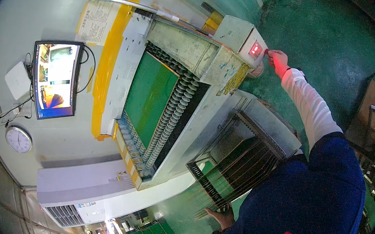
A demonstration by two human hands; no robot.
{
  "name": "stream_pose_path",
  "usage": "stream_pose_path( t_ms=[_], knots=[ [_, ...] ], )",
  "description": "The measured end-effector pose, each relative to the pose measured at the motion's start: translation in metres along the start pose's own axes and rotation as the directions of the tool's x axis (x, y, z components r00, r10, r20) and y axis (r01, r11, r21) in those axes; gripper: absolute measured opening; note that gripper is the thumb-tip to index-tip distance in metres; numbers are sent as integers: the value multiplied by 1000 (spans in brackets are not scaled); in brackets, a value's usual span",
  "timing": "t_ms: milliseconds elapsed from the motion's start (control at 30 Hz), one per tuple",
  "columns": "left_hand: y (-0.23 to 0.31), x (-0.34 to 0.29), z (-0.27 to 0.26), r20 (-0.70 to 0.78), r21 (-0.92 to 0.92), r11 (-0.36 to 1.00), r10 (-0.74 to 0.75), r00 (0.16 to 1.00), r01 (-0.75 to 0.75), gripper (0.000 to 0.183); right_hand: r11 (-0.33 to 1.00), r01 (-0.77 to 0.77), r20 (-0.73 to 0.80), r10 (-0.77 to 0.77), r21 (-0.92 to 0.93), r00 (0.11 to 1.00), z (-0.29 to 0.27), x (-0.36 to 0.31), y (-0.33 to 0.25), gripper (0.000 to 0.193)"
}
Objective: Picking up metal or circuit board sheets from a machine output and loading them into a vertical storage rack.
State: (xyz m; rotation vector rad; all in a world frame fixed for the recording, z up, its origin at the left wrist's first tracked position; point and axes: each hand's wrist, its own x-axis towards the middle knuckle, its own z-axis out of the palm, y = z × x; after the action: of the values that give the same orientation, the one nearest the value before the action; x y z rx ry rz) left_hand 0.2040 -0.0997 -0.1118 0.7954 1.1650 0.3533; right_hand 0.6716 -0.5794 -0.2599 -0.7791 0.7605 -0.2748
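You reach out with your right hand (pixel 277 61) to a pale control box (pixel 242 38) at the end of a roller machine (pixel 184 46), its fingertips gathered on a small dark knob (pixel 266 52) at the face of the box. A red-lit display (pixel 255 49) glows just beside the knob, casting a red tint over your fingers. Your left hand (pixel 223 216) is low in the view, fingers spread, at the near lower edge of a dark slotted rack (pixel 260 134); you cannot tell from this angle whether it grips the rack or simply rests beside it. Thin brown-edged panels (pixel 242 163) line the rack, which stands between your body and the machine. On the machine, a green board (pixel 145 98) lies flat among rows of ringed rollers (pixel 185 98).

Your navy top (pixel 297 214), with a red and a white stripe, fills the lower right, a white sleeve (pixel 308 101) running out to your right hand. A metal tube (pixel 136 4) lies along the machine's far side, near yellow tape (pixel 104 78) and a printed sheet (pixel 98 22) on the wall. Beyond them, a lit monitor (pixel 55 79) hangs near a round clock (pixel 19 139), while a white vented unit (pixel 90 187) stands past the machine. Green floor (pixel 315 30) spreads behind the control box.
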Motion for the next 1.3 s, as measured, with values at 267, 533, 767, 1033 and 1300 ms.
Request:
stream_pose_path(
  t_ms=[267, 533, 767, 1033, 1300],
  knots=[
    [-8, 35, -46, 196, 142, 982, 94, 976, -123, 70, 1000, -11, -23, 10, -8, 1000, 6, -8, -5, 22],
    [-6, 80, -85, 270, 75, 996, 32, 962, -54, 88, 1000, -3, -45, 2, -26, 999, 4, -8, -9, 19],
    [-4, 46, -55, 261, -17, 1000, -4, 965, 9, 79, 1000, -1, -60, 0, -19, 998, 5, -8, -5, 18],
    [-4, 57, -63, 254, 137, 987, 51, 966, -88, 82, 1000, 7, -61, -8, -22, 998, 3, -7, -6, 17],
    [-5, 39, -33, 192, 79, 994, 54, 980, -70, 100, 1000, -4, -43, 5, 6, 999, -14, 3, -3, 15]
  ],
)
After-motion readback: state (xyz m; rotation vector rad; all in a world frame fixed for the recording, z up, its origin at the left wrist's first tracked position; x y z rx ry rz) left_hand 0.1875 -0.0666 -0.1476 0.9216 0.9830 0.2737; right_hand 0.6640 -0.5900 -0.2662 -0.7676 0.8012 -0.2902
